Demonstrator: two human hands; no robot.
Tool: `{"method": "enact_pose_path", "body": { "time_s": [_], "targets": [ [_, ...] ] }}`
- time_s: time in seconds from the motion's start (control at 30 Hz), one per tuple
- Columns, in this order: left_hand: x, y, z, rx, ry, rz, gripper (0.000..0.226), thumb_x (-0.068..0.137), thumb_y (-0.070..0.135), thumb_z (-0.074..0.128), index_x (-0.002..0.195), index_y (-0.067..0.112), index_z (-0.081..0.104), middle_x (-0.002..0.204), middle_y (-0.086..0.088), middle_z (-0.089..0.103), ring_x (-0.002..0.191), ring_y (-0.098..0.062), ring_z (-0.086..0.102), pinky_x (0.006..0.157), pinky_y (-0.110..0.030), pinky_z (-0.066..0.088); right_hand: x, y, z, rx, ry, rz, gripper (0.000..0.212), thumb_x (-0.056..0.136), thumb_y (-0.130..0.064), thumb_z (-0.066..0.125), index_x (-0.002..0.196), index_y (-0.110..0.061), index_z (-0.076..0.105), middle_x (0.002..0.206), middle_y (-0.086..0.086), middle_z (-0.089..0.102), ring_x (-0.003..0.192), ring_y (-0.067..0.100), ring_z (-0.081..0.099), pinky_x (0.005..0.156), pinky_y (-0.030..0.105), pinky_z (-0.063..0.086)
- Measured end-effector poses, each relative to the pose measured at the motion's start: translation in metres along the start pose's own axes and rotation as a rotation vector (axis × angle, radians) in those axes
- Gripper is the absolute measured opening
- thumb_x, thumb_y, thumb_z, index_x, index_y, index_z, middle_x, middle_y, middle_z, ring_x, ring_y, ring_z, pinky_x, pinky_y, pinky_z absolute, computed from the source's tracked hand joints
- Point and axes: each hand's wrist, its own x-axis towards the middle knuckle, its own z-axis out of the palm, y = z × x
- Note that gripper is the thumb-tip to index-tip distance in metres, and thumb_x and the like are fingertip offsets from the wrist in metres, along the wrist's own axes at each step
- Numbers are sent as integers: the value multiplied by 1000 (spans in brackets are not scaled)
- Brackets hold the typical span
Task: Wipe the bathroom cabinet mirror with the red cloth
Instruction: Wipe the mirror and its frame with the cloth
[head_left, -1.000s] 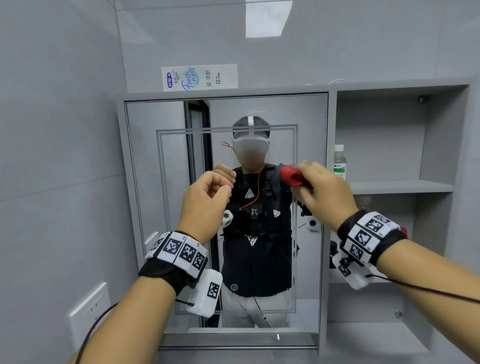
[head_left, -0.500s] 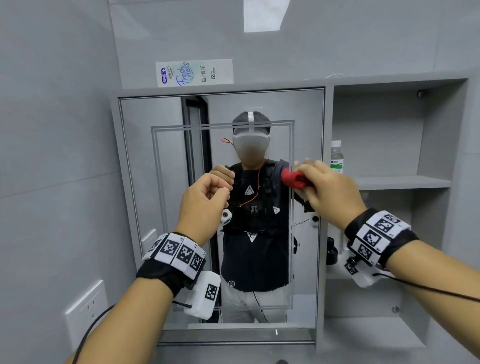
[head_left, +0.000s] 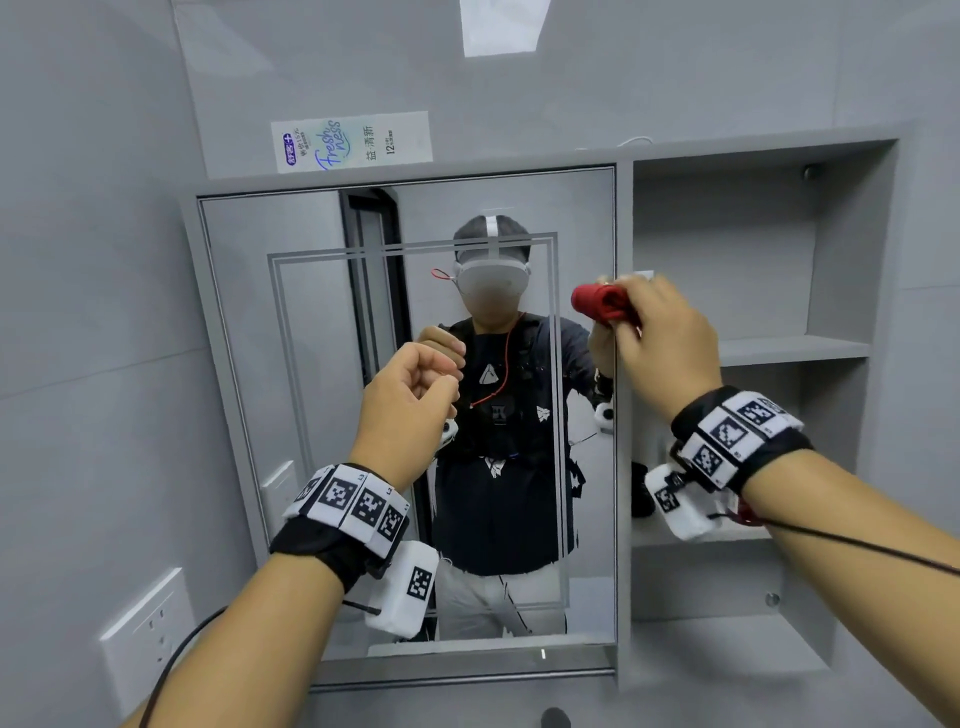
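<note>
The cabinet mirror (head_left: 291, 395) fills the middle of the head view in a grey frame and reflects a person wearing a headset. My right hand (head_left: 662, 345) grips a bunched red cloth (head_left: 600, 302) against the mirror's right edge, about a third of the way down. My left hand (head_left: 408, 410) is curled into a loose fist in front of the mirror's centre and holds nothing. Both wrists carry black bands with square markers.
Open grey shelves (head_left: 795, 349) sit right of the mirror; my right hand hides most of what stands there. A toothpaste box (head_left: 350, 141) lies on top of the cabinet. A white wall socket (head_left: 143, 636) is at the lower left.
My right hand has moved the red cloth up and to the right, from the reflected chest area to the mirror's right edge. The left hand has stayed in place.
</note>
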Motion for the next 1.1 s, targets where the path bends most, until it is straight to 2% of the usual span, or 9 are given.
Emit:
{"method": "enact_pose_path", "body": {
  "time_s": [0.13,0.3,0.47,0.57,0.67,0.77,0.87,0.97,1.1],
  "targets": [
    [-2,0,5,2,-5,3,18,93,3,61,88,21,66,96,-20,74,68,-15,66,63,-19,55,-24,1,1,-17,-133,-58,48,93,-16,59,141,-24,57,111,4,61,84,31,63,66,35,50],
    [-9,0,20,12,-62,-17,19,92,1,64,89,19,68,97,-26,70,71,-25,66,75,-33,62,-49,1,-8,295,-250,124,28,95,-19,65,114,-35,53,108,-8,67,95,23,66,74,36,49],
    [-13,-4,46,76,-251,14,24,90,24,76,113,26,73,94,15,71,76,-2,63,76,-23,58,-76,-20,-13,673,-339,328,34,95,-14,74,110,-15,43,124,1,63,96,28,67,83,44,59],
    [-21,-4,61,105,-384,35,43,90,31,78,131,28,67,111,13,68,83,2,67,79,-22,53,-93,-24,-15,737,-394,377,34,95,-13,75,109,-10,45,113,-3,62,88,9,62,79,28,49],
    [-27,-6,70,129,-420,61,37,93,28,78,129,28,69,113,15,71,95,3,69,88,-24,54,-107,-28,-19,771,-466,401,35,94,-14,77,112,-10,47,97,-3,62,71,-6,59,66,14,47],
    [-33,-7,74,94,-452,54,34,93,28,79,126,29,71,113,16,72,101,3,68,92,-22,56,-117,-27,-25,800,-505,438,36,95,-13,76,114,-6,47,81,-5,57,55,-4,52,52,13,42],
    [-39,-3,79,83,-499,81,36,94,27,78,128,27,69,117,15,72,106,4,67,94,-14,51,-124,-25,-29,838,-511,473,34,95,-12,76,115,-4,49,72,-11,56,54,-3,52,51,13,42],
    [-42,-1,84,107,-528,54,27,95,33,72,119,22,68,115,6,75,111,-9,69,103,-37,55,-129,-22,-34,837,-523,437,35,95,-15,77,121,-10,54,85,-4,62,64,-5,60,58,13,47],
    [-44,1,86,97,-458,-63,20,99,35,65,109,18,58,103,-10,74,98,-29,75,83,-52,64,-145,-2,-32,667,-591,340,32,95,-18,74,121,-25,57,107,3,65,89,15,65,80,31,55]
  ]
}}
